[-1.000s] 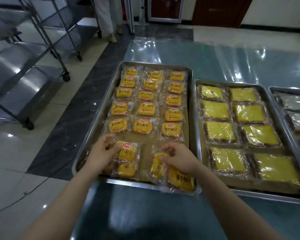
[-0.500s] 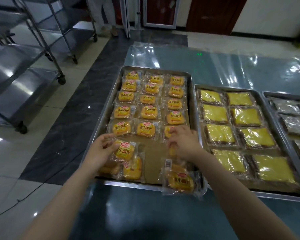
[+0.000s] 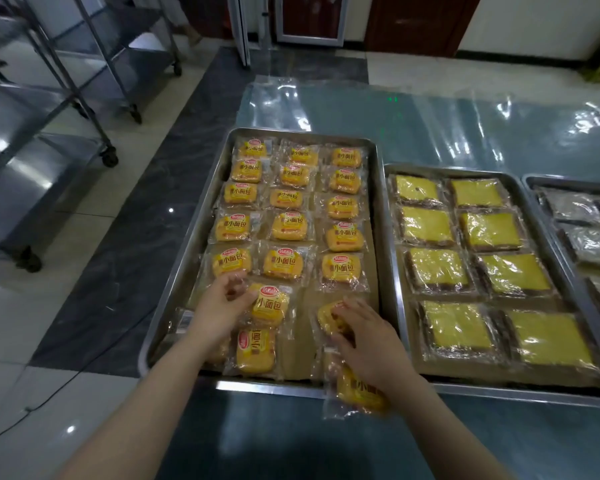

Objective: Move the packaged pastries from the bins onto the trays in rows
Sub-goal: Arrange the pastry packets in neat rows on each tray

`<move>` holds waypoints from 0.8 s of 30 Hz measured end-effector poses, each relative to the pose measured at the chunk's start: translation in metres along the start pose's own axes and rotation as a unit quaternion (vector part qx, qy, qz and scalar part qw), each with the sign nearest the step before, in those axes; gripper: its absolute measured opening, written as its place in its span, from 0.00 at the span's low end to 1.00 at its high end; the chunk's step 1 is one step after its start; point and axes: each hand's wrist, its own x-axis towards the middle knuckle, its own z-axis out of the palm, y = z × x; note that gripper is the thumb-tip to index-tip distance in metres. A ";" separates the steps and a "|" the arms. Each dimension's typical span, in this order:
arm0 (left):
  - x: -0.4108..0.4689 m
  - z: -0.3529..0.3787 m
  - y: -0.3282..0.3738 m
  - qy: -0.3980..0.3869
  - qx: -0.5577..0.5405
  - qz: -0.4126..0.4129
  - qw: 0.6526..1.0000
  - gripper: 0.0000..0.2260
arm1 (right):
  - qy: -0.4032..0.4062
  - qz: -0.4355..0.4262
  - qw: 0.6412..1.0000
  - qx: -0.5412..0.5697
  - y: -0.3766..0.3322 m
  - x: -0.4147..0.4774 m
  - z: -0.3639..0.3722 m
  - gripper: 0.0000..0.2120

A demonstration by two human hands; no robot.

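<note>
While five full rows of three bread packets (image 3: 290, 226) already lie flat on the left tray (image 3: 257, 386), the sixth row is only being started, so this tray looks well past halfway, with bare liner left toward its front rim. The middle tray (image 3: 499, 390) just beside it carries yellow cake packets (image 3: 426, 226) in two columns of four and looks full. A third tray (image 3: 534, 181) at the right holds greyish packets and is cut off by the frame. No bins are in view, so how much stock remains cannot be told.

The left hand (image 3: 222, 306) has its fingers (image 3: 238, 289) curled at the wrapper edge of the held packet (image 3: 270, 304), pinching it just below the fifth row. The right hand (image 3: 368, 341) lies with fingers (image 3: 347, 308) spread and nearly straight on the pressed packet (image 3: 328, 318), in line with the right column, pushing down rather than grasping.

Two more wait unplaced. A sideways packet (image 3: 255, 351) lies near the front rim, and an overhanging packet (image 3: 361, 391) hangs across that rim toward the film-covered surface (image 3: 465, 126), partly beneath the right wrist.
</note>
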 end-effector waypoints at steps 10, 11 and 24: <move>0.003 0.018 -0.012 -0.028 0.107 -0.008 0.994 0.20 | 0.079 0.027 0.996 -0.033 -0.005 0.026 0.007 0.22; 0.003 0.018 -0.012 -0.029 0.113 -0.008 0.993 0.19 | 0.082 0.031 0.996 -0.032 -0.004 0.027 0.006 0.23; 0.006 0.023 -0.003 -0.055 0.121 0.032 0.991 0.33 | 0.007 0.030 0.997 0.071 0.009 -0.015 -0.043 0.06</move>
